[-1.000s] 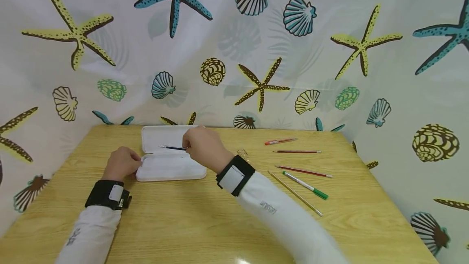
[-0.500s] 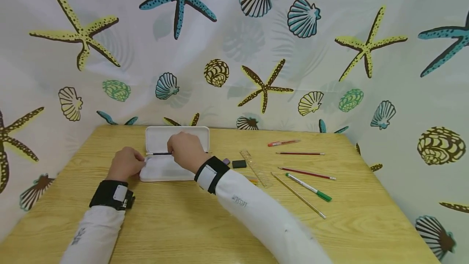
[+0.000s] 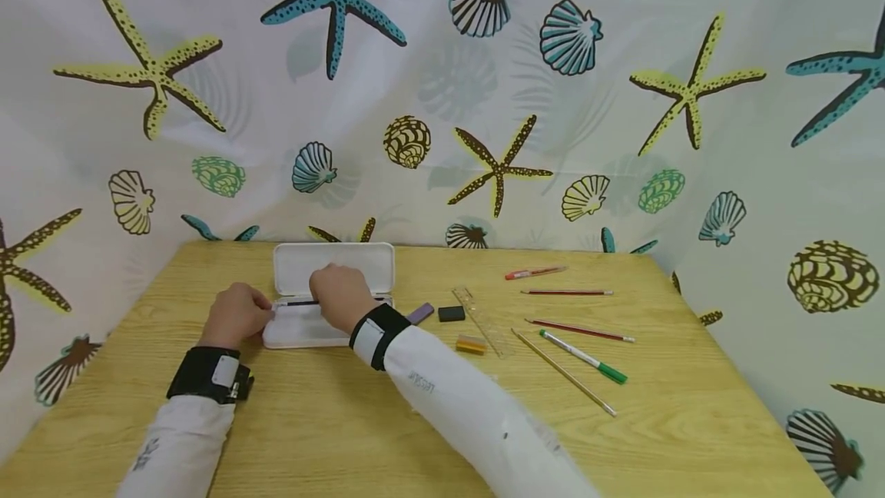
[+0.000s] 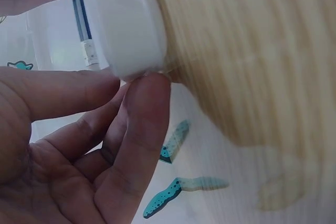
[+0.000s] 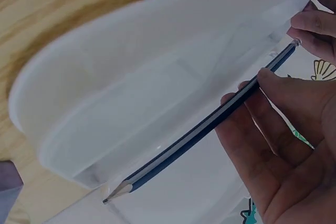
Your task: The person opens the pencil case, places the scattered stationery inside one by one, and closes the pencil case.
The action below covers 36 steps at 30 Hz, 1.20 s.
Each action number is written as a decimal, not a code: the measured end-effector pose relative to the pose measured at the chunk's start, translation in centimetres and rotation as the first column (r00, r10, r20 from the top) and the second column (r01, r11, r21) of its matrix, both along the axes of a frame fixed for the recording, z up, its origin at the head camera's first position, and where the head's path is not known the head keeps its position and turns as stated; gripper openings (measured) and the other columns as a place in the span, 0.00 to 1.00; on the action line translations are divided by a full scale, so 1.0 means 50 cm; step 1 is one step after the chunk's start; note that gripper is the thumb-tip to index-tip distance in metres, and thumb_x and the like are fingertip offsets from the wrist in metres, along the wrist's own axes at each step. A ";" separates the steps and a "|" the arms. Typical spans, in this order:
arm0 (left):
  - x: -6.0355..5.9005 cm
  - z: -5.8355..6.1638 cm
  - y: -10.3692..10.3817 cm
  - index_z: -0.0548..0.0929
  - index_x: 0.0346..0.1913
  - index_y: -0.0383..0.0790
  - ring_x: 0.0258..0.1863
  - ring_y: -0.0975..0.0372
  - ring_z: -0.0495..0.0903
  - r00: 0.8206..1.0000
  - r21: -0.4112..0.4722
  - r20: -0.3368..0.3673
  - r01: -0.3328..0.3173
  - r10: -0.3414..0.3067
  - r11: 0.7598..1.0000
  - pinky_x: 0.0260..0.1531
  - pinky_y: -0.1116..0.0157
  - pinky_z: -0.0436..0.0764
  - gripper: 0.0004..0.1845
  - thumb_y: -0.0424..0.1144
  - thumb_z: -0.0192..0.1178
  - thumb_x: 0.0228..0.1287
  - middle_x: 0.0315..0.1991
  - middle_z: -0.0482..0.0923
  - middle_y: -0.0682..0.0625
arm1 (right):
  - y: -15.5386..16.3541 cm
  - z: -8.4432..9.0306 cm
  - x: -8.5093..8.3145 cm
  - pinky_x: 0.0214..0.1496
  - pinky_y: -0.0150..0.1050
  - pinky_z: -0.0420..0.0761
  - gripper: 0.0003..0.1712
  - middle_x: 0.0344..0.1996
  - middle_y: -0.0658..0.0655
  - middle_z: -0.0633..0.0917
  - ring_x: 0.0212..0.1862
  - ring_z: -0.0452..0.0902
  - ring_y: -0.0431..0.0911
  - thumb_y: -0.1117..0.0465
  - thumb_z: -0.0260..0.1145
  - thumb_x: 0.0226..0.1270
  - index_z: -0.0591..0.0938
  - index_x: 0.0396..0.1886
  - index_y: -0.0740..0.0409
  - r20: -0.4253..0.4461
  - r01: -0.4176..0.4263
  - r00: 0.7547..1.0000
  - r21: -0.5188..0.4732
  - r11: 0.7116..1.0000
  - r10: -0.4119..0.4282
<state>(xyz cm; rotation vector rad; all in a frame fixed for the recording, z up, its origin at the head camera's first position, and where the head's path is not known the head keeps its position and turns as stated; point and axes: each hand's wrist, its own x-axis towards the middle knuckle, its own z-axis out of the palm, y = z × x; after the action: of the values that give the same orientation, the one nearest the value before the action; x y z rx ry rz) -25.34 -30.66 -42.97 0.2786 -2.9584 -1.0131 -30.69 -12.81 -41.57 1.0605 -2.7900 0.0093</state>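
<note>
One dark pencil [image 5: 181, 145] lies along the hinge side of the white case [image 3: 297, 335], pinched by the right hand [image 3: 342, 298]; the left hand [image 3: 235, 313] pinches the case's end. Probably light and stiff, fragile-tipped: best held mid-shaft.

Left grip [image 3: 233, 315] and right grip [image 3: 340, 298] both pinch, the right arm [image 3: 470, 410] slanting inward.

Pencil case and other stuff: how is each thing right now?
Pencil case, open, end pinched by left hand
Dark blue pencil, sharpened, held in right hand
Two red pencils, lying on the table
Gold pencil, lying
Green marker, lying
Orange pen, lying
Ruler, lying flat
Black block, lying
Purple block, partly hidden
Yellow block, lying
</note>
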 end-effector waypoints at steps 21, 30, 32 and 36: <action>-0.004 -0.001 0.001 0.85 0.41 0.20 0.24 0.56 0.81 1.000 0.008 0.031 0.006 -0.006 1.000 0.24 0.63 0.78 0.12 0.30 0.63 0.65 0.31 0.83 0.37 | -0.001 -0.027 -0.010 0.33 0.35 0.81 0.09 0.30 0.44 0.86 0.33 0.82 0.38 0.59 0.64 0.76 0.87 0.35 0.45 -0.077 0.007 0.997 0.095 0.995 0.001; -0.004 -0.001 0.003 0.84 0.42 0.20 0.26 0.55 0.80 0.999 0.022 0.032 0.013 -0.014 1.000 0.26 0.62 0.78 0.13 0.31 0.63 0.65 0.32 0.83 0.36 | 0.001 -0.040 -0.009 0.32 0.35 0.81 0.09 0.29 0.43 0.86 0.32 0.81 0.37 0.58 0.65 0.76 0.87 0.34 0.44 -0.115 0.005 0.993 0.106 0.994 0.007; -0.003 -0.003 0.002 0.84 0.41 0.20 0.25 0.55 0.80 1.000 0.016 0.023 0.016 -0.017 1.000 0.25 0.62 0.78 0.12 0.31 0.63 0.65 0.31 0.83 0.36 | 0.001 -0.042 -0.006 0.32 0.35 0.81 0.08 0.29 0.43 0.86 0.32 0.82 0.37 0.58 0.65 0.75 0.88 0.34 0.44 -0.122 0.004 0.993 0.101 0.995 0.009; -0.002 -0.004 -0.001 0.85 0.41 0.20 0.24 0.56 0.80 1.000 0.003 0.005 0.021 -0.021 1.000 0.24 0.62 0.78 0.12 0.31 0.63 0.65 0.30 0.83 0.37 | -0.003 -0.044 -0.004 0.32 0.35 0.81 0.08 0.30 0.43 0.86 0.33 0.82 0.37 0.58 0.65 0.75 0.88 0.35 0.43 -0.137 0.000 0.991 0.092 0.996 0.013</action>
<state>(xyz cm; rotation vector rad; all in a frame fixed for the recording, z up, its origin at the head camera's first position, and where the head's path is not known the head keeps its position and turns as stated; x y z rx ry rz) -25.44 -30.73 -43.17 0.2517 -2.9705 -1.0211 -30.91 -12.97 -43.75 1.0485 -2.6861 -0.1860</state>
